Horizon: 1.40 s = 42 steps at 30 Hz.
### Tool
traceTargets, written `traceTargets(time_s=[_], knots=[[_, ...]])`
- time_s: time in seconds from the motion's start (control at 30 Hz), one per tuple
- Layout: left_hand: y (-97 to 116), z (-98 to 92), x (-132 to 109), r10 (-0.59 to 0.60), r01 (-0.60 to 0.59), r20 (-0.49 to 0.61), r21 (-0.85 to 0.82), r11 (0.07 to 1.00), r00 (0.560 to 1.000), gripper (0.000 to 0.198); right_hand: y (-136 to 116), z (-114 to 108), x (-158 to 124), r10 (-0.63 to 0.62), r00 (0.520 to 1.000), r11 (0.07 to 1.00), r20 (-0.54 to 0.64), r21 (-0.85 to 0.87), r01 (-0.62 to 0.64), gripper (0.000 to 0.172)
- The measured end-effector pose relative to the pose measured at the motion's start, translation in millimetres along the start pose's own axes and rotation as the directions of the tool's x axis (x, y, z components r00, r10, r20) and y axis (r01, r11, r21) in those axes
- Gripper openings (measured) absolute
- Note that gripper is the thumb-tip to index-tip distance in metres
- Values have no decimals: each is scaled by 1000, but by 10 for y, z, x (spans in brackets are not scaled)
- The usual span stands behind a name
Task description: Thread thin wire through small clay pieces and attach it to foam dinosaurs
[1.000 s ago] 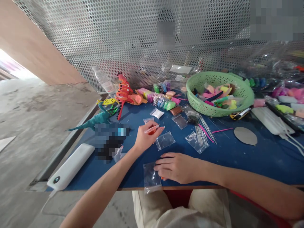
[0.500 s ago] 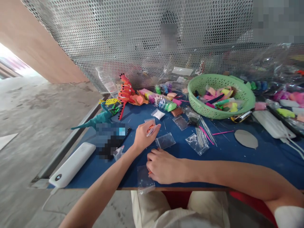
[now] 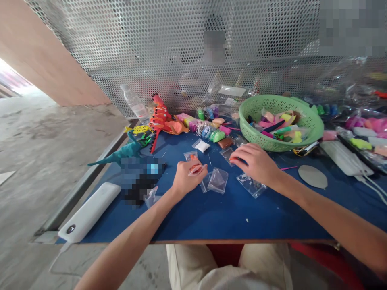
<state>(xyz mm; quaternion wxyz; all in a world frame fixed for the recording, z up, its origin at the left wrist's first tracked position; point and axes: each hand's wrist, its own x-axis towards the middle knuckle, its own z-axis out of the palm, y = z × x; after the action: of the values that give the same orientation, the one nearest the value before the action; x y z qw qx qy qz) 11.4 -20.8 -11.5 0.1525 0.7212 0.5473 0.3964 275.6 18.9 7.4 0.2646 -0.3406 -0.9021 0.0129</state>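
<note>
My left hand (image 3: 191, 176) is closed around a small clear zip bag (image 3: 196, 170) with orange material showing inside. Just above it lies the open end of a bag (image 3: 190, 155) with more orange in it. My right hand (image 3: 253, 162) reaches over the table, its thumb and fingers pinched at the edge of a flat zip bag (image 3: 225, 153). A bit of orange shows at those fingertips; I cannot make out what it is. Between the hands, a clear zip bag (image 3: 219, 180) overlaps another. Below my right hand, a bag (image 3: 249, 184) lies beside thin wires it partly hides.
A green basket (image 3: 281, 143) of coloured packets stands at the back right. Toy dinosaurs, one orange (image 3: 161, 117) and one teal (image 3: 127, 151), stand at left. A white power bank (image 3: 90, 211) lies by the left edge. A grey oval piece (image 3: 313, 176) is at right.
My right hand has moved from the table's front edge up and right to the flat bag. The bag from the front edge is gone from there; two bags now overlap mid-table.
</note>
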Motion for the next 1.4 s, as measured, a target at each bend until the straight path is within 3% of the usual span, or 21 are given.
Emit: traceTargets(time_s=[0.1,0.17,0.3,0.43,0.53,0.7,0.83,1.0,1.2,1.4], knots=[[65,79,-35,2,-2,43,-1,1000,999,34,-147,-43,34,-66,987,982,-146,166,90,20],[97,120,-58,8,-7,74,-13,1000,997,28,-327,-32,80,-105,978,968,-182,208,142,23],[116,144,-82,33,-28,114,-45,999,993,22,-581,4,167,-182,976,959,-119,198,203,18],[101,128,-79,73,-67,121,-50,996,990,20,-603,58,201,-311,943,941,-119,99,323,21],[90,121,-80,85,-79,134,-54,995,987,20,-571,105,200,-299,947,941,-120,128,314,20],[77,123,-93,86,-75,182,-70,995,980,19,-549,113,208,-355,935,891,-10,299,341,27],[51,143,-110,110,-103,206,-43,994,972,26,-564,63,259,-246,969,907,-4,351,232,17],[51,156,-130,175,-183,241,11,983,955,9,-608,34,341,-194,974,966,121,195,168,16],[84,167,-160,170,-204,232,129,970,958,23,-718,63,413,-289,938,937,190,-144,318,12],[90,191,-177,151,-231,272,293,928,951,23,-720,65,450,-266,930,932,255,-180,315,16]])
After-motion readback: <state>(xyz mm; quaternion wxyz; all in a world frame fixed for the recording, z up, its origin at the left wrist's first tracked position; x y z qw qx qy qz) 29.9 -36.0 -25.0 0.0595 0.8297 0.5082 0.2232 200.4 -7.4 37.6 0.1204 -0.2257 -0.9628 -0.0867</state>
